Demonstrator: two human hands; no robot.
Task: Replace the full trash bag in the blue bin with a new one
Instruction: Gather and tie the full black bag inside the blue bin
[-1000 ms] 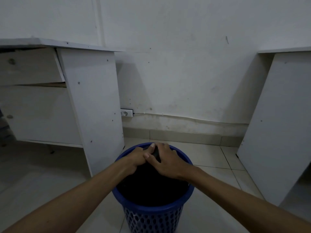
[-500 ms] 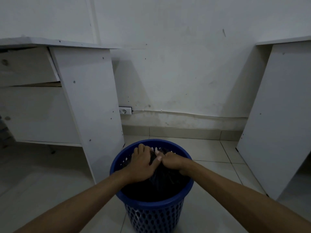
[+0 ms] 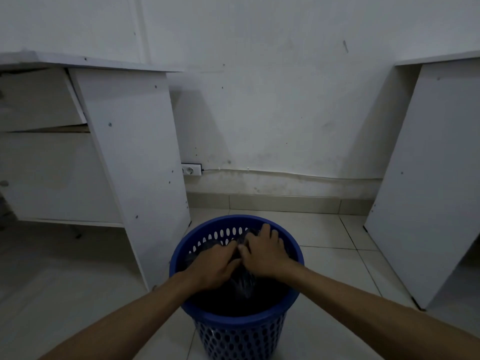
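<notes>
Two bare forearms enter from the bottom corners of the head view, one from each side. Neither carries a sleeve, cuff, watch, bracelet or strap anywhere along its visible length. The left hand (image 3: 217, 266) is ungloved, and its knuckles and the tendons across its back stand out as low ridges. The right hand (image 3: 265, 255) is likewise ungloved, with no ring on the fingers that show. Short nails are visible on a few fingertips. The dim light hides finer detail.
</notes>
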